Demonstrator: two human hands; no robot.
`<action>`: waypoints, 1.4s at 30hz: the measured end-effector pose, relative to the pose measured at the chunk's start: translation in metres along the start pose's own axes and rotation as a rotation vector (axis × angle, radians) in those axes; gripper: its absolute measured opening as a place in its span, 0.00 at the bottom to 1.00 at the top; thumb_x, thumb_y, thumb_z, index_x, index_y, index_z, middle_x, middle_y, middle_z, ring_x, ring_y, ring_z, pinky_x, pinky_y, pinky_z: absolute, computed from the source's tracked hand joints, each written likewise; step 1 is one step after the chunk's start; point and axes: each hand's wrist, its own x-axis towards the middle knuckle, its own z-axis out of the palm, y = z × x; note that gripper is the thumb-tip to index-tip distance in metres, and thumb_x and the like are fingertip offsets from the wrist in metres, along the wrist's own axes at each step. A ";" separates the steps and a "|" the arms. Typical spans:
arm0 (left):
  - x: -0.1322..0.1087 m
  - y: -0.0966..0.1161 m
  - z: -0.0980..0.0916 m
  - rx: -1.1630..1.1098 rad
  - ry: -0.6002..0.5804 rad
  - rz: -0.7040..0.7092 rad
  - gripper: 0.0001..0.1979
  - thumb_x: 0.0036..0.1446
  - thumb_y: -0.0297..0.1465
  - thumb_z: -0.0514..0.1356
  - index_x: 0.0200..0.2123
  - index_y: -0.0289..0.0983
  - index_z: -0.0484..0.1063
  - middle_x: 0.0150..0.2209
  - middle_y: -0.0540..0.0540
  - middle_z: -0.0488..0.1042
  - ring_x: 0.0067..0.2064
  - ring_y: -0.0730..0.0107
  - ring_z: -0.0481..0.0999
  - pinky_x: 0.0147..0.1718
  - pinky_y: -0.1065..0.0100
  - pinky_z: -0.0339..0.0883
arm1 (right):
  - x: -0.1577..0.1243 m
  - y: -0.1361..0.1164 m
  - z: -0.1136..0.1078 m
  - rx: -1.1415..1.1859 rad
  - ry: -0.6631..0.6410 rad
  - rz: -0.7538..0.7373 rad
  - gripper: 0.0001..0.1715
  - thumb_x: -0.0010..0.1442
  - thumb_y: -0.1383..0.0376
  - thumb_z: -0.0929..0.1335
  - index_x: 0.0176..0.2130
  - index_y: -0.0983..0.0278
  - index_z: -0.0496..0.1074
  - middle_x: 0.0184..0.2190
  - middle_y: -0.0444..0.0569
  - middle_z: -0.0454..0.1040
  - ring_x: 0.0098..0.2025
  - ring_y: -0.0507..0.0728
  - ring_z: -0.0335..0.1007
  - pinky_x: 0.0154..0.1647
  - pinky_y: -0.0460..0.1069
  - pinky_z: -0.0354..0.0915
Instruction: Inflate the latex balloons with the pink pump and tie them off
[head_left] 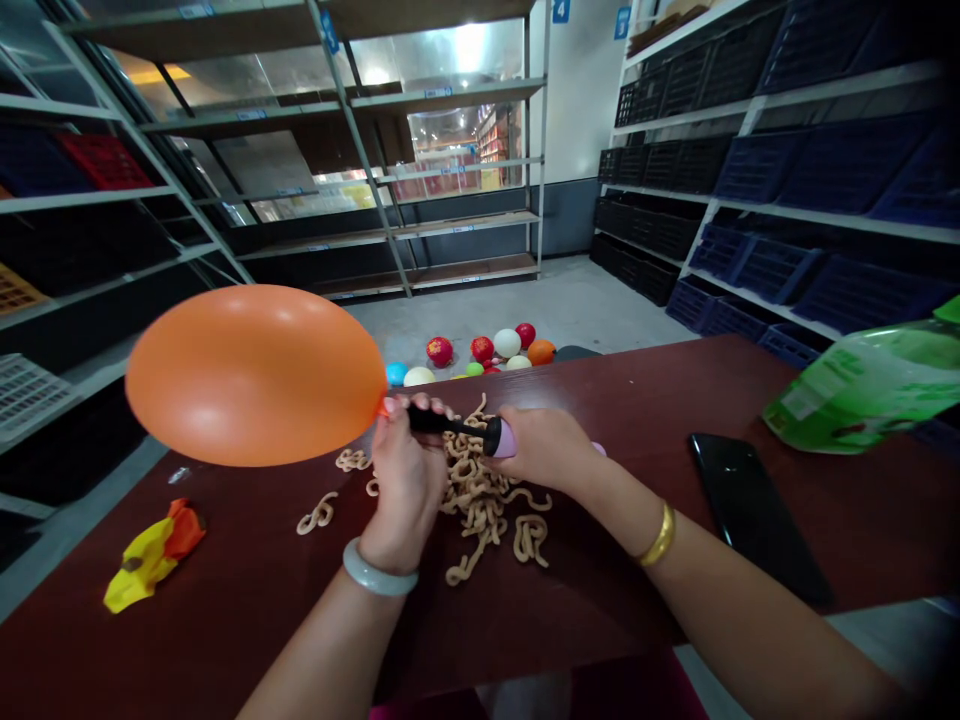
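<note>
A large inflated orange balloon (255,375) sits at the left, its neck fitted on the nozzle end of a balloon pump (429,420). My left hand (405,460) is closed around the balloon's neck and the pump's black front part. Wrapped round the pump's pale purple rear part is my right hand (551,447). A short black rod shows between the two hands. Beneath them lies a heap of tan twisted strands (480,490), partly hidden by the hands; I cannot tell what they are made of.
On the brown table (600,620) lie crumpled yellow and orange balloons (154,555) at left and a black phone (754,510) at right. A green plastic bag (862,385) stands behind the phone. Several inflated balloons (507,343) rest beyond the far edge. Shelves with crates (772,275) line the room.
</note>
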 end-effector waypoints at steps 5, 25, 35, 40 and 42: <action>0.038 0.036 -0.027 0.009 0.110 0.048 0.11 0.62 0.32 0.62 0.30 0.38 0.63 0.26 0.52 0.66 0.29 0.70 0.70 0.32 0.66 0.68 | 0.003 0.014 0.000 -0.054 -0.001 -0.009 0.25 0.55 0.46 0.69 0.46 0.58 0.71 0.37 0.49 0.80 0.37 0.62 0.77 0.32 0.50 0.59; -0.029 -0.020 0.015 0.021 -0.025 -0.021 0.13 0.60 0.38 0.65 0.32 0.38 0.65 0.30 0.50 0.67 0.33 0.72 0.70 0.38 0.67 0.70 | -0.006 -0.005 0.000 0.025 0.048 -0.050 0.29 0.56 0.46 0.69 0.51 0.59 0.68 0.38 0.48 0.81 0.39 0.63 0.78 0.33 0.51 0.62; 0.043 0.045 -0.029 -0.014 0.140 0.107 0.09 0.63 0.27 0.57 0.28 0.37 0.63 0.26 0.51 0.64 0.28 0.71 0.68 0.28 0.69 0.65 | 0.002 0.013 0.001 0.004 0.001 -0.031 0.28 0.54 0.44 0.70 0.46 0.58 0.72 0.37 0.49 0.80 0.36 0.61 0.75 0.31 0.50 0.57; 0.043 0.041 -0.031 -0.007 0.104 0.098 0.09 0.63 0.28 0.59 0.29 0.37 0.63 0.27 0.51 0.65 0.29 0.72 0.68 0.30 0.69 0.66 | 0.003 0.021 0.001 -0.045 0.007 -0.023 0.26 0.54 0.44 0.69 0.44 0.59 0.72 0.35 0.49 0.80 0.35 0.61 0.76 0.30 0.50 0.55; 0.035 0.030 -0.026 -0.010 0.084 0.092 0.12 0.63 0.34 0.61 0.30 0.37 0.63 0.27 0.51 0.65 0.29 0.71 0.69 0.31 0.68 0.67 | 0.003 0.021 0.002 -0.058 0.004 -0.029 0.26 0.54 0.44 0.69 0.43 0.60 0.72 0.35 0.50 0.80 0.35 0.61 0.76 0.30 0.50 0.55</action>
